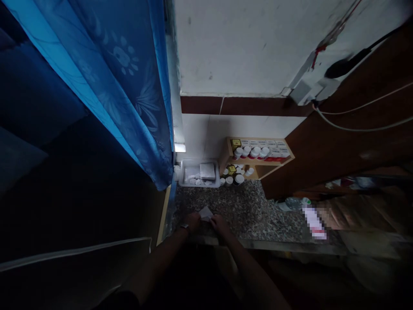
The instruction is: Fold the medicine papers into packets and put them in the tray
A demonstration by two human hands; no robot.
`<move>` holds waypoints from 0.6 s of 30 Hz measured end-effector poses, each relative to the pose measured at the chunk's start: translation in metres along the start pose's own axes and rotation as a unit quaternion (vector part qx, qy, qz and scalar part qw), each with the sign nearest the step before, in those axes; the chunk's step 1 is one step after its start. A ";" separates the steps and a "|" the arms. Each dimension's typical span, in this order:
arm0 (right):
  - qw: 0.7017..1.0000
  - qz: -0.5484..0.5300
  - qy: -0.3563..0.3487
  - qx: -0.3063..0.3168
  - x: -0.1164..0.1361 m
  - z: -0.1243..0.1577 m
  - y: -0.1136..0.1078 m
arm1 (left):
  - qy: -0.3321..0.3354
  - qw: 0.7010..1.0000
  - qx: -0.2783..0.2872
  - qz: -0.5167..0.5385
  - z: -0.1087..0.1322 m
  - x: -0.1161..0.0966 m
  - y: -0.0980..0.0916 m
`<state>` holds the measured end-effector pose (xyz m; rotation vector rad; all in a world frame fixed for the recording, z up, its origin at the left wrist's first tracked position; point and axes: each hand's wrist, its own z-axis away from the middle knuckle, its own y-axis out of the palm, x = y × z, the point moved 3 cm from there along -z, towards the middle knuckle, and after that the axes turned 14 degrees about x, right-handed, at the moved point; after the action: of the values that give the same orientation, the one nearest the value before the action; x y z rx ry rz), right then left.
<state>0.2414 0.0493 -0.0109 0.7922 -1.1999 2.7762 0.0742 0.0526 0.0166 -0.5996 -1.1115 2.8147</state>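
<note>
Between my two hands, low over the front of the granite counter (248,215), is a small piece of white paper (205,212) with a pointed, folded-looking top. My left hand (192,222) grips its left edge, and a watch or band shows at that wrist. My right hand (219,224) pinches the paper's lower right corner. Farther back stands a white plastic tray (183,182) holding a stack of white paper squares (207,171) and several small folded white packets (195,179). Dim light hides the fine detail of my fingers.
Right of the tray, a wooden shelf (274,162) carries medicine boxes (279,152) and several white-capped bottles (254,151); more bottles (239,179) stand before it. A blue curtain (129,86) hangs at left. A plastic bottle (293,203) lies at right. Sockets with cables (309,88) are on the wall.
</note>
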 end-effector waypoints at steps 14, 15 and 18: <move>0.996 0.001 0.082 0.025 0.004 -0.018 -0.005 | -0.060 0.994 -0.020 0.087 -0.013 -0.004 -0.001; 0.996 0.000 0.082 0.027 0.004 -0.019 -0.005 | -0.064 0.994 -0.016 0.091 -0.014 -0.003 -0.001; 0.996 -0.003 0.083 0.031 0.005 -0.021 -0.007 | -0.074 0.993 -0.008 0.096 -0.018 -0.002 -0.001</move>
<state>0.2291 0.0677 -0.0163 0.5529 -1.0855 2.8214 0.0825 0.0649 0.0062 -0.5321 -1.1599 3.0621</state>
